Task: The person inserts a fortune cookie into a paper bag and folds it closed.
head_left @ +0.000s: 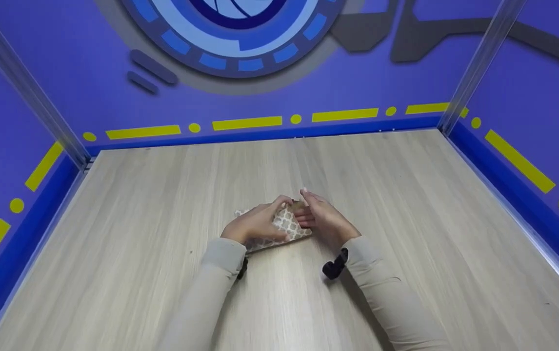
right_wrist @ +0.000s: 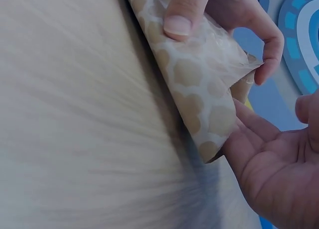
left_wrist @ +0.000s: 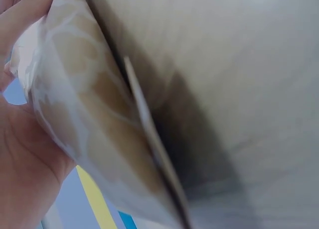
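Note:
A flat package in brown-and-white lattice-patterned wrapping paper [head_left: 288,222] is tilted just above the table in the head view. My left hand [head_left: 256,225] grips it from the left, its thumb pressing the patterned face in the right wrist view, while a finger touches a crinkled clear film [right_wrist: 239,72] at the far edge. On the right, my right hand [head_left: 329,222] has its fingers extended behind the package's open-looking end, touching the paper; its thumb stands apart. What lies inside the paper is hidden. Seen by the left wrist, a thin edge [left_wrist: 149,124] sticks out along the package's lower side.
A light wood-grain table [head_left: 152,204] lies beneath both hands. Purple-blue panels [head_left: 79,58] with yellow markings border it at the back, left and right. Black straps [head_left: 335,265] sit on the wrists over beige sleeves.

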The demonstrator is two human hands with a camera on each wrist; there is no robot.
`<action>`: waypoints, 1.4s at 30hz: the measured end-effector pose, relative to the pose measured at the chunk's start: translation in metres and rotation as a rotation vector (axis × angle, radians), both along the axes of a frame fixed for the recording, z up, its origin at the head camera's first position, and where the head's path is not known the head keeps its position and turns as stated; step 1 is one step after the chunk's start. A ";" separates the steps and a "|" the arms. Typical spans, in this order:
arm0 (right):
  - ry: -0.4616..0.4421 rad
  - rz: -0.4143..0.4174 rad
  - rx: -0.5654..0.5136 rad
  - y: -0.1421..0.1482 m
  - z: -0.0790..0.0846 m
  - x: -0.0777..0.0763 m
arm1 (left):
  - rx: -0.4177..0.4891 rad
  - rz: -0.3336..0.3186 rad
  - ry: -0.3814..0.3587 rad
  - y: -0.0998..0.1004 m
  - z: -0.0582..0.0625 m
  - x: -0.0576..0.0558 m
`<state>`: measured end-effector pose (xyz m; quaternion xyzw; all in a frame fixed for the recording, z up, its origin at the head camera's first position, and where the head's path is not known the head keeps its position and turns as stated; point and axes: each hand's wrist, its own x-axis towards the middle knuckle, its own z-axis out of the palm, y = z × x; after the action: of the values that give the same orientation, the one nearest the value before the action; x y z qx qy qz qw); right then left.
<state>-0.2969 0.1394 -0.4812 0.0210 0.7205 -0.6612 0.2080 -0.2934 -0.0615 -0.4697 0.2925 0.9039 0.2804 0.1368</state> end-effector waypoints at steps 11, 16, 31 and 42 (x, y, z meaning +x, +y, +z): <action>-0.033 0.049 -0.152 0.000 -0.004 -0.001 | 0.025 -0.033 -0.026 0.003 -0.001 0.004; -0.050 0.101 -0.233 -0.002 -0.004 0.000 | 0.051 -0.039 -0.030 0.003 -0.001 0.007; -0.120 0.098 -0.313 -0.012 -0.004 0.000 | 0.089 -0.041 0.002 0.004 -0.001 0.009; -0.098 0.150 -0.428 -0.015 -0.016 0.002 | 0.071 -0.043 0.016 0.005 0.001 0.009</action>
<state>-0.2944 0.1242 -0.4970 -0.0451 0.5524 -0.7798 0.2911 -0.2847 -0.0568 -0.4683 0.3186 0.8880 0.3071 0.1251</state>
